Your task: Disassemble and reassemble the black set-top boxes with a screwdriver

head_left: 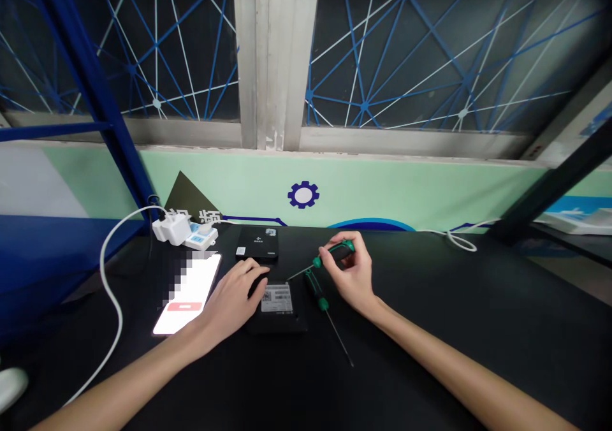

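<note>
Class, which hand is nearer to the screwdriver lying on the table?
Right. The right hand is beside the lying screwdriver; the left hand is farther left, at the black device.

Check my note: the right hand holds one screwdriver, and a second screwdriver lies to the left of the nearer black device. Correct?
Not quite: the head view shows the second screwdriver lying to the right of the nearer black device. The right hand does hold the other screwdriver.
</note>
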Demonstrator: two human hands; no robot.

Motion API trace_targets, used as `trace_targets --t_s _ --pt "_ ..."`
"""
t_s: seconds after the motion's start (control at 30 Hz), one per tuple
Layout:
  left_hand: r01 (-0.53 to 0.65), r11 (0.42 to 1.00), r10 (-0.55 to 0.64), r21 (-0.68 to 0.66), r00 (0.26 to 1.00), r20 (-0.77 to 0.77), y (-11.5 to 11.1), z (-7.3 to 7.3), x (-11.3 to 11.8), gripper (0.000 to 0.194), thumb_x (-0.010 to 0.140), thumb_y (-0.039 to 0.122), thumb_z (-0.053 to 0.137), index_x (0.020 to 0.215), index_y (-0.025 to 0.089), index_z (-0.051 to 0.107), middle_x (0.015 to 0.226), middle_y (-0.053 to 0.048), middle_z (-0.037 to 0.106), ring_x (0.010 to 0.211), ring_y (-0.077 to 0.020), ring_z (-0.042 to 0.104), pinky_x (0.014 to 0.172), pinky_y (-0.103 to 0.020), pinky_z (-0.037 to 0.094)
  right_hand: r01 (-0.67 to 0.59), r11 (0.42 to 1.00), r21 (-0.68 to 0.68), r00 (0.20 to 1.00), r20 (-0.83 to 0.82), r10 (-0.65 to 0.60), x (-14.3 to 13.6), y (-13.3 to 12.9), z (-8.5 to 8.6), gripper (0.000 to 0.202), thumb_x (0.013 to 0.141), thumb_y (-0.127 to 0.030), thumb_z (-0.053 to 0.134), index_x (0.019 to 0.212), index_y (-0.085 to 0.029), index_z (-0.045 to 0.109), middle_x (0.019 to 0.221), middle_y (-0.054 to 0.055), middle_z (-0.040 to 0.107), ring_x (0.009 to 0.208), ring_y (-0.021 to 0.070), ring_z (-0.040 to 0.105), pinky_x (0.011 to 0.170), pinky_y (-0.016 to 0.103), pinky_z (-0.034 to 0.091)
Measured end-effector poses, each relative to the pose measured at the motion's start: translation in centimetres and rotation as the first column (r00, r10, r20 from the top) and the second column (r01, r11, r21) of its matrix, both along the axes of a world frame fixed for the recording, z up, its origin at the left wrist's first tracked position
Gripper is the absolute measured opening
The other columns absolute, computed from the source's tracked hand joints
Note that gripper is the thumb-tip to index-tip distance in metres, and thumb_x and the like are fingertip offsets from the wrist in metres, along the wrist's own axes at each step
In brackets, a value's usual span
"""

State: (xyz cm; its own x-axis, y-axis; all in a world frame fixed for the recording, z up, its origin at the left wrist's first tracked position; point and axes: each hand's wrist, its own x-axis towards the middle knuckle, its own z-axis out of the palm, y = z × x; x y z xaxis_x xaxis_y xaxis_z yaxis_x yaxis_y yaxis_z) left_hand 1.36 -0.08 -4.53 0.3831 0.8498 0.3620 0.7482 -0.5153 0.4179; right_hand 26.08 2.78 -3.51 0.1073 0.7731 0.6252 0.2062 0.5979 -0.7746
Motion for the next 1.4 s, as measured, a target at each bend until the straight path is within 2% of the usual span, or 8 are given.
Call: trace_targets --t_s 0.17,0.3,0.4,0.53,0.77,0.93,1.4 --pt "0.02 1.0 -0.02 -0.009 1.0 0.019 0.1 0.0 0.0 0.033 0.104 0.03 0.038 0.122 0.022 0.064 0.11 -0.006 0.064 0.102 -0.0217 0.062 0.087 -0.036 0.053 0.01 0.999 0.031 0.999 0.036 -0.012 0.5 0.0 0.7 0.027 0.086 -0.031 0.07 0.102 -0.025 0.048 0.075 -0.001 0.063 0.062 0.0164 0.061 0.059 0.03 0.049" --pt "0.02 1.0 -0.02 -0.009 1.0 0.016 0.1 0.0 0.1 0.033 0.104 0.028 0.038 0.122 0.021 0.065 0.109 -0.006 0.064 0.103 -0.0218 0.062 0.087 -0.035 0.052 -0.067 0.997 -0.041 0.994 -0.09 0.063 -0.1 -0.1 1.1 0.045 0.081 -0.032 0.076 0.114 -0.026 0.046 0.079 -0.001 0.068 0.064 0.0166 0.064 0.059 0.03 0.052" --pt "0.034 0.999 -0.034 0.004 0.999 0.018 0.1 -0.1 0.3 0.034 0.104 0.027 0.037 0.123 0.021 0.065 0.109 -0.006 0.064 0.103 -0.0217 0.061 0.088 -0.036 0.052 -0.162 0.976 -0.147 0.974 -0.185 0.134 -0.8 -0.1 1.1 0.04 0.076 -0.038 0.081 0.104 -0.023 0.056 0.082 0.003 0.072 0.069 0.0187 0.068 0.062 0.032 0.056" --pt "0.053 0.999 -0.053 0.003 0.999 0.015 0.2 -0.3 0.3 0.035 0.104 0.026 0.036 0.125 0.021 0.064 0.109 -0.007 0.064 0.103 -0.0216 0.06 0.089 -0.036 0.051 -0.248 0.94 -0.235 0.958 -0.206 0.201 -1.5 -0.1 0.8 0.037 0.074 -0.045 0.082 0.096 -0.018 0.068 0.083 0.006 0.074 0.065 0.018 0.066 0.058 0.03 0.056" --pt "0.061 0.998 -0.06 0.015 0.998 -0.01 0.2 -0.2 0.2 0.035 0.104 0.027 0.035 0.125 0.022 0.062 0.109 -0.007 0.063 0.101 -0.0214 0.06 0.087 -0.036 0.051 -0.347 0.9 -0.264 0.93 -0.22 0.294 -2.4 -0.3 0.0 0.035 0.079 -0.048 0.077 0.096 -0.018 0.071 0.072 0.004 0.071 0.055 0.0141 0.061 0.052 0.028 0.053" --pt "0.063 0.998 -0.062 0.014 0.998 -0.032 0.1 0.1 0.2 0.035 0.104 0.027 0.033 0.123 0.022 0.062 0.108 -0.007 0.063 0.1 -0.0215 0.061 0.085 -0.035 0.051 -0.391 0.881 -0.266 0.916 -0.208 0.344 -2.8 -0.1 -0.6 0.033 0.084 -0.046 0.072 0.1 -0.017 0.071 0.071 0.002 0.068 0.055 0.012 0.059 0.054 0.026 0.051" --pt "0.066 0.997 -0.065 0.028 0.997 -0.053 0.2 -0.1 0.2 0.033 0.104 0.029 0.034 0.121 0.023 0.061 0.107 -0.005 0.062 0.1 -0.0214 0.062 0.084 -0.033 0.052 -0.424 0.87 -0.253 0.904 -0.055 0.424 -2.3 -0.2 -0.6 0.036 0.094 -0.044 0.06 0.118 -0.018 0.068 0.076 0.002 0.064 0.06 0.0119 0.057 0.06 0.026 0.05"
